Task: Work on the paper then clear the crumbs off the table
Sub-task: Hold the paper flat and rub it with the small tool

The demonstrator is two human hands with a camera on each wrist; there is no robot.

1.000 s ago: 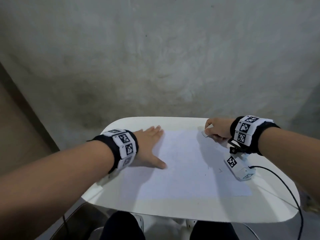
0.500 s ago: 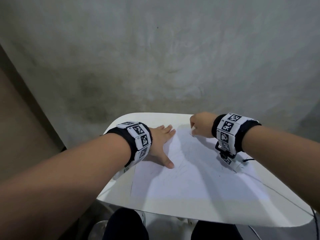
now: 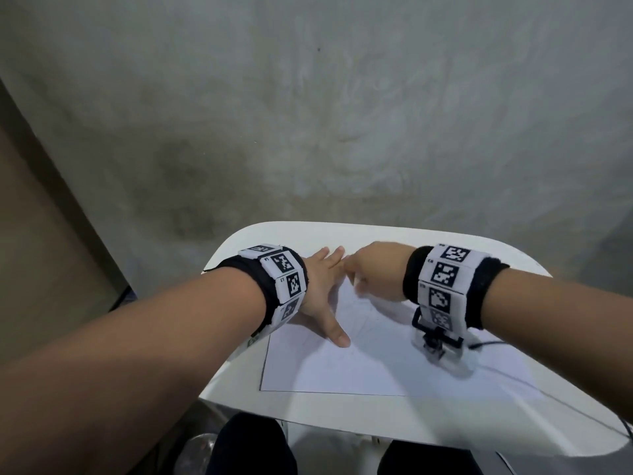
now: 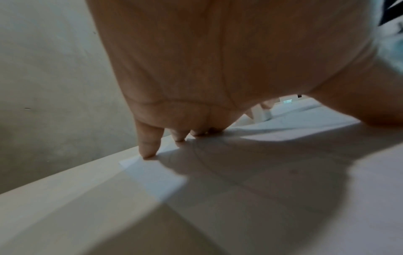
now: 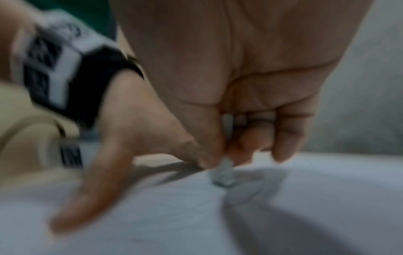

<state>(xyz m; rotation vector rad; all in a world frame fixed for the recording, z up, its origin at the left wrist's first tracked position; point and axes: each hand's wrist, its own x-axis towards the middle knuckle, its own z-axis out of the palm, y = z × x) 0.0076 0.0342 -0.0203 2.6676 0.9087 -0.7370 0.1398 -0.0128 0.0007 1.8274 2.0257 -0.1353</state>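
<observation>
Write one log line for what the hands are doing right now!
left hand: flat on paper | right hand: rubbing eraser on paper | table: white

Mottled grey concrete wall (image 3: pixel 308 114)

Bare forearms, black wristbands (image 3: pixel 416 275) with white tiles of black square-code markers, dark trousers (image 3: pixel 250 443)

Paper (image 3: pixel 376 365) on table (image 3: pixel 239 382); hands seemingly atop.
</observation>
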